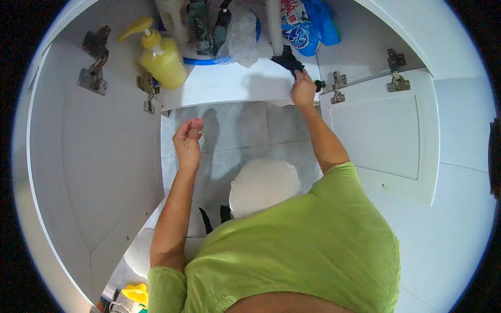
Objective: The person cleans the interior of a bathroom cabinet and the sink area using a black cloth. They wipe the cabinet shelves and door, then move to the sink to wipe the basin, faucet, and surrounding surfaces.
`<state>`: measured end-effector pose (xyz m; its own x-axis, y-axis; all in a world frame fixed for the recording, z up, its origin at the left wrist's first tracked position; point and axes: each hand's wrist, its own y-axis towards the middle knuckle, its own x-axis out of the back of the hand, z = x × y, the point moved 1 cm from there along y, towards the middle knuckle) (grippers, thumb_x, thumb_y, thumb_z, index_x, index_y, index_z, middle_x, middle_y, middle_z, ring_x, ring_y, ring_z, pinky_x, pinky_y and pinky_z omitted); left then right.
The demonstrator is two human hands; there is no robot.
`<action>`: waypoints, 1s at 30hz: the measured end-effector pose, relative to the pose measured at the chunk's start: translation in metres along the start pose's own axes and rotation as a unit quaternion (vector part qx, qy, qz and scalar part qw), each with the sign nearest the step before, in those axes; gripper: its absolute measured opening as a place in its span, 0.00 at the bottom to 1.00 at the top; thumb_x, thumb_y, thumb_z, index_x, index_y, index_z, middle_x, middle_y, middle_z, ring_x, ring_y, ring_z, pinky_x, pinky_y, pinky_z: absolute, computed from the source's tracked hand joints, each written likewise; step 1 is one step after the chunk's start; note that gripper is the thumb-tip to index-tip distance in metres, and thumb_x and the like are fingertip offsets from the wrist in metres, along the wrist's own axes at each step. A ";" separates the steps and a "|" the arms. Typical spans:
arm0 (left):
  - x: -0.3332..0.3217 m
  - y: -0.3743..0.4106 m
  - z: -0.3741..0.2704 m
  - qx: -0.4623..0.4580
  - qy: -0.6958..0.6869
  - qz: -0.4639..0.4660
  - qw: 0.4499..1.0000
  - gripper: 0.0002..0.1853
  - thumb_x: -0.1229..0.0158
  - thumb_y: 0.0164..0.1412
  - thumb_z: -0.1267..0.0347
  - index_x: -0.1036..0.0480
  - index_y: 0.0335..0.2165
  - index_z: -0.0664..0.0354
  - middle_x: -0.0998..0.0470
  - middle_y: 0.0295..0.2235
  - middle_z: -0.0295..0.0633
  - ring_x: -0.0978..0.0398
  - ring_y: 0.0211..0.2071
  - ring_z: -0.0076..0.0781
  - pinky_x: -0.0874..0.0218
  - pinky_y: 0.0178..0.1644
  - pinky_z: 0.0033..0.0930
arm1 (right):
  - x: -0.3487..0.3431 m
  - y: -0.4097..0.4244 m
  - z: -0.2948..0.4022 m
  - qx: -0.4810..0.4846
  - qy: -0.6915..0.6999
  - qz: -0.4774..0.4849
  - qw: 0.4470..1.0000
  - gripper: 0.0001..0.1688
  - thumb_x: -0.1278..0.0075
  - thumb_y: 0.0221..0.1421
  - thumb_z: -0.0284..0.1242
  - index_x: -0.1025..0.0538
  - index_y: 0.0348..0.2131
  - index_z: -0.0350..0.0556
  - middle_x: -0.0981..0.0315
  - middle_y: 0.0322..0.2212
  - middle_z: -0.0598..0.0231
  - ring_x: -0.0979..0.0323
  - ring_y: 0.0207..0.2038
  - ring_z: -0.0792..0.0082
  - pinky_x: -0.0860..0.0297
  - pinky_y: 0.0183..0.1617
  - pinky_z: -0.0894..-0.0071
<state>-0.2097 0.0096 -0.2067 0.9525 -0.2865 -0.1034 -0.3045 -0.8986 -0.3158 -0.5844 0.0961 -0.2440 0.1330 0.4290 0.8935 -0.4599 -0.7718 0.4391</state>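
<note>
My right hand (304,89) reaches into an open white cabinet. Its fingers pinch the end of a crumpled black piece, maybe cloth or plastic (289,60), lying on the white cabinet floor (219,88) at the foot of a pale drain pipe (275,31). My left hand (188,137) is above the grey floor tiles, in front of the cabinet. A small pink object (197,124) shows between its fingertips; what it is I cannot tell.
Inside stand a yellow pump bottle (164,62), a blue-rimmed container (199,61) with bottles and clear plastic, and a blue printed bag (303,31). Hinged doors flank me, left (109,156) and right (375,133). A small black knob-like thing (319,85) is by my right wrist.
</note>
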 end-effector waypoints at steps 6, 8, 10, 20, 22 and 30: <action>0.000 0.014 -0.004 0.024 -0.084 0.023 0.996 0.11 0.47 0.56 0.68 0.29 0.38 0.58 0.24 0.37 0.36 0.28 0.36 0.26 0.39 0.38 0.27 | 0.034 -0.020 0.036 0.052 0.128 0.055 0.989 0.17 0.55 0.43 0.16 0.26 0.37 0.39 0.29 0.39 0.46 0.30 0.42 0.50 0.34 0.47 0.61; 0.003 0.006 -0.005 0.043 -0.102 0.032 0.993 0.10 0.48 0.56 0.68 0.29 0.38 0.58 0.24 0.37 0.36 0.28 0.35 0.26 0.38 0.37 0.27 | 0.048 -0.027 0.055 -0.015 0.190 0.090 0.978 0.17 0.55 0.44 0.17 0.26 0.39 0.41 0.30 0.39 0.44 0.30 0.42 0.50 0.34 0.46 0.63; 0.010 -0.002 0.001 -0.019 -0.043 0.083 0.995 0.10 0.49 0.57 0.68 0.29 0.38 0.56 0.24 0.35 0.35 0.28 0.33 0.26 0.38 0.35 0.27 | 0.059 -0.026 0.071 -0.142 0.266 0.153 0.941 0.16 0.57 0.49 0.17 0.26 0.39 0.42 0.27 0.38 0.52 0.28 0.37 0.58 0.32 0.44 0.67; 0.016 -0.029 0.004 0.072 -0.068 0.110 0.989 0.13 0.46 0.54 0.66 0.30 0.39 0.57 0.24 0.33 0.35 0.28 0.31 0.25 0.40 0.33 0.27 | 0.144 0.020 0.260 -0.365 0.669 0.257 0.594 0.15 0.63 0.53 0.17 0.29 0.40 0.37 0.27 0.31 0.58 0.29 0.28 0.68 0.30 0.29 0.70; 0.011 -0.034 -0.001 0.114 -0.139 0.117 0.977 0.12 0.46 0.54 0.66 0.29 0.38 0.57 0.24 0.33 0.35 0.28 0.31 0.25 0.40 0.35 0.28 | 0.149 0.022 0.265 -0.354 0.668 0.253 0.603 0.13 0.63 0.53 0.17 0.29 0.38 0.38 0.27 0.30 0.58 0.29 0.27 0.67 0.30 0.29 0.70; -0.025 -0.080 -0.020 0.268 -0.246 0.244 0.899 0.15 0.52 0.56 0.66 0.35 0.43 0.57 0.27 0.40 0.41 0.29 0.38 0.33 0.39 0.40 0.35 | 0.211 -0.020 0.234 -0.306 0.472 0.220 0.797 0.14 0.58 0.49 0.17 0.27 0.38 0.39 0.29 0.25 0.70 0.36 0.22 0.79 0.38 0.26 0.80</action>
<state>-0.2089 0.0818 -0.1600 0.6287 -0.3025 -0.7164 -0.7691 -0.3785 -0.5150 -0.3417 0.0921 -0.0415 -0.7459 0.5656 0.3519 -0.6608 -0.6949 -0.2838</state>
